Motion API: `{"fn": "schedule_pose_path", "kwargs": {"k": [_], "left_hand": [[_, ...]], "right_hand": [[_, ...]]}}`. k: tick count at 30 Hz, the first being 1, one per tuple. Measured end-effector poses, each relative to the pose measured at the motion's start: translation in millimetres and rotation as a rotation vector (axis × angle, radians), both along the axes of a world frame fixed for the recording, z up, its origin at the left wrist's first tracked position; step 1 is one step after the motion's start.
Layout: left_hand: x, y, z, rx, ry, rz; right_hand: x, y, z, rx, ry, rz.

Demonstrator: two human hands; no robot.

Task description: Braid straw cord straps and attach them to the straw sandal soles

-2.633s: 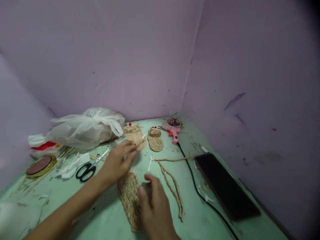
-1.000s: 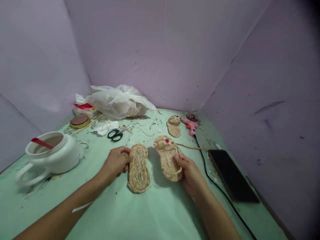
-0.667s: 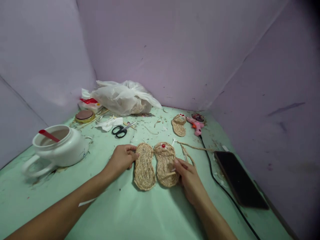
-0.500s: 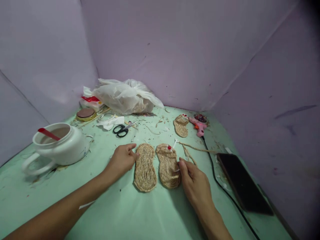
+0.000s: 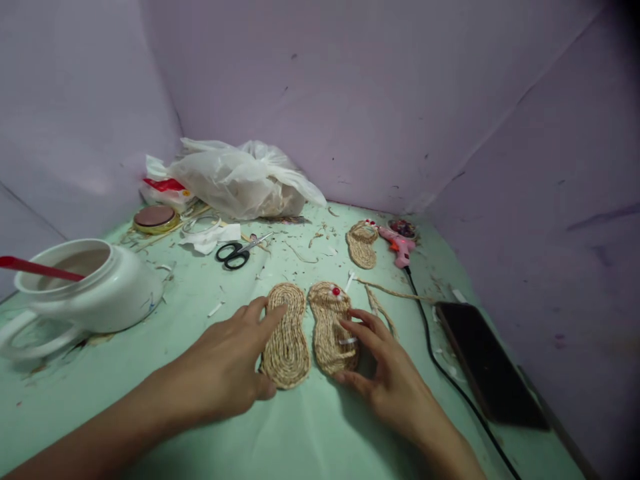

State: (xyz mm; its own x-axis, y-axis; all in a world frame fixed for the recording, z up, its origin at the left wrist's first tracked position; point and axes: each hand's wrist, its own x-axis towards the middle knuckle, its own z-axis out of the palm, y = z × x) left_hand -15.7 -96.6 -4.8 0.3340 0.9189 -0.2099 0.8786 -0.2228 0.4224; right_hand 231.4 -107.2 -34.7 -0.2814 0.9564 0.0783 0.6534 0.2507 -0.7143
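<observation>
Jute soles (image 5: 286,335) (image 5: 332,326) lie side by side mid-frame, long axes pointing away toward the wall. Left hand (image 5: 225,363) and right hand (image 5: 387,370) rest spread against their outer edges on the green tabletop (image 5: 310,433).

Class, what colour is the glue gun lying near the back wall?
Pink, with an orange trigger: the glue gun shows in the head view.

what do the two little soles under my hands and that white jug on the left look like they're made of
Soles: likely braided straw or jute; tan, matte, coiled rope ridges.
White jug: probably plastic; smooth, slightly glossy, faintly translucent rim.
</observation>
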Motion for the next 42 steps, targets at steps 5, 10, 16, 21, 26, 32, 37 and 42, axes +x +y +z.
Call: {"fn": "schedule_pose_path", "kwargs": {"k": [5,10,16,21,26,32,37,42], "left_hand": [[5,-1,-7.1,0.091,0.012,-0.005],[2,2,-7.5,0.108,-0.003,-0.024],[-1,5,-5.0,0.043,-0.058,-0.009],[-10,24,4.4,-0.091,-0.164,0.066],[-11,31,8.3,-0.081,-0.05,0.168],[5,14,-7.8,0.157,-0.086,0.12],[10,10,-18.9,0.221,-0.034,0.038],[9,10,-19.4,0.245,-0.036,0.02]], "right_hand": [[-2,1,0.1,0.004,-0.037,0.018],[-4,0,1.5,0.01,-0.067,0.014],[-5,0,0.2,0.027,-0.068,0.015],[1,-1,1.1,-0.002,-0.07,0.051],[5,-4,3.7,0.022,-0.096,0.076],[-1,-2,2.3,0.062,-0.139,0.081],[-4,0,0.1,0.097,-0.139,0.054],[-4,1,1.0,0.109,-0.157,0.074]]}}
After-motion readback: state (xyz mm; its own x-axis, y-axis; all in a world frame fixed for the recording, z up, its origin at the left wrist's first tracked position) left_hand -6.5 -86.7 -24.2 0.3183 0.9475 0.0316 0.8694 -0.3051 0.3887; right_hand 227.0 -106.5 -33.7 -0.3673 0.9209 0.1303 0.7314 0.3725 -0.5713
